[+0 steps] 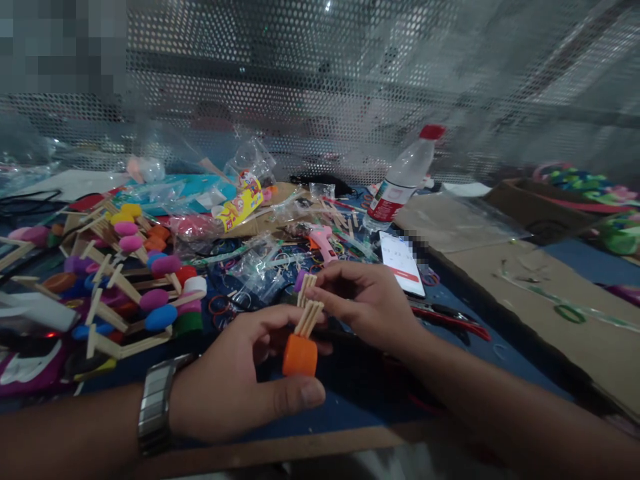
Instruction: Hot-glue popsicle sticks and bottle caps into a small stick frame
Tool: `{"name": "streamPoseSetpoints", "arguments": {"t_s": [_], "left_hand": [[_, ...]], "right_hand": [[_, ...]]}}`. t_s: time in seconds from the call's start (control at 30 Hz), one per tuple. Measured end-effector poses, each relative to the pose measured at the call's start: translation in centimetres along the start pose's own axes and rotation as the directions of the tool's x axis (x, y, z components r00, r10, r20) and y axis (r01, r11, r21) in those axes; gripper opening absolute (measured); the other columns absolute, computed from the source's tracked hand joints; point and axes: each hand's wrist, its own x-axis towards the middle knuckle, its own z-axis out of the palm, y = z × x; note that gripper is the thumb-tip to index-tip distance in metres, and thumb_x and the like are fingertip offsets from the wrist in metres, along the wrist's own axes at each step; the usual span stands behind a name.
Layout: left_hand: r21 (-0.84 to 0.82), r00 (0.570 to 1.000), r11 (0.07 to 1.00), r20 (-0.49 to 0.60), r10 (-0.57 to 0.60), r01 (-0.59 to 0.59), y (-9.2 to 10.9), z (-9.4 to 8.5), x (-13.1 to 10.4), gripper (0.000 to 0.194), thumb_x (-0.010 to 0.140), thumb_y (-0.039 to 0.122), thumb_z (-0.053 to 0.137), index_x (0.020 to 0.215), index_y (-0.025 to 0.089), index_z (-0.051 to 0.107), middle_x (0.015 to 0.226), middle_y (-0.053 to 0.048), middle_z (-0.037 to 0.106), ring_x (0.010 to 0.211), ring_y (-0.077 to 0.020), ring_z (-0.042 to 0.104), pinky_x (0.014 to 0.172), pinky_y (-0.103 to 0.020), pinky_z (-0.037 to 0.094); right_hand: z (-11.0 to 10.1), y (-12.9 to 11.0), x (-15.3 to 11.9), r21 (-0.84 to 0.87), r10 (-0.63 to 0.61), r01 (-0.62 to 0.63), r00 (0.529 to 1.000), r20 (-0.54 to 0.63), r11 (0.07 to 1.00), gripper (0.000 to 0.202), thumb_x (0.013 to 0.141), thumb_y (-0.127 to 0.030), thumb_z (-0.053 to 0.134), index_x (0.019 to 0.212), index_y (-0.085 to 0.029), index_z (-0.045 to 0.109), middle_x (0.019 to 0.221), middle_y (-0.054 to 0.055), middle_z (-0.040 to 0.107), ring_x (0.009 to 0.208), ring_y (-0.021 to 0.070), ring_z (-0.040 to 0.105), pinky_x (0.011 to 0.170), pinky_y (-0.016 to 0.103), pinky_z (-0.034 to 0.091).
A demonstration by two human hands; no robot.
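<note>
Near the table's front edge, my left hand point(225, 383) is curled around an orange bottle cap point(300, 356), its thumb beneath and its fingers partly hidden behind. Thin wooden sticks point(310, 317) stand up from this cap and tilt slightly right. My right hand point(373, 308) pinches the sticks' upper part between thumb and fingers. A purple cap point(301, 280) shows just beyond the sticks; whether it is joined to them I cannot tell. Behind my right hand lies a pink glue gun point(323, 243).
Stick pieces with coloured caps point(160, 300) pile up at left. A red-capped bottle point(403, 180) stands at the back, with a phone point(401, 265) before it. Red-handled pliers point(453, 320) lie right of my right hand. Cardboard point(540, 287) covers the right side; plastic bags point(250, 267) litter the middle.
</note>
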Motion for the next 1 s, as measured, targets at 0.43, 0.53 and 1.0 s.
{"name": "streamPoseSetpoints", "arguments": {"t_s": [0.43,0.53,1.0], "left_hand": [[0.146,0.996,0.986,-0.029,0.089,-0.084,-0.33,0.10,-0.08,0.045,0.078,0.019,0.077,0.122,0.024,0.067,0.114,-0.004,0.067,0.104,-0.0211,0.066,0.094,-0.032,0.052],[0.135,0.994,0.987,-0.042,0.097,-0.091,-0.24,0.20,-0.10,0.044,0.078,0.018,0.077,0.120,0.023,0.067,0.116,-0.004,0.067,0.107,-0.0222,0.067,0.095,-0.032,0.052],[0.214,0.992,0.972,-0.065,0.109,-0.093,-0.15,0.18,-0.25,0.042,0.074,0.023,0.079,0.115,0.018,0.068,0.109,-0.006,0.067,0.096,-0.0215,0.065,0.089,-0.034,0.054]], "right_hand": [[-0.05,-0.22,-0.32,0.014,0.007,-0.007,1.000,-0.017,1.000,0.024,0.079,-0.037,0.075,0.067,-0.017,0.068,0.059,0.002,0.066,0.052,0.0122,0.053,0.048,0.024,0.041],[0.06,-0.26,-0.38,-0.002,-0.020,0.020,1.000,-0.021,1.000,0.022,0.079,-0.034,0.074,0.066,-0.017,0.067,0.059,0.002,0.067,0.053,0.0123,0.055,0.049,0.024,0.042],[0.33,-0.02,-0.57,0.020,-0.075,0.076,0.996,-0.042,0.997,0.017,0.079,-0.028,0.075,0.066,-0.018,0.068,0.063,0.002,0.069,0.055,0.0127,0.060,0.052,0.023,0.047]]}}
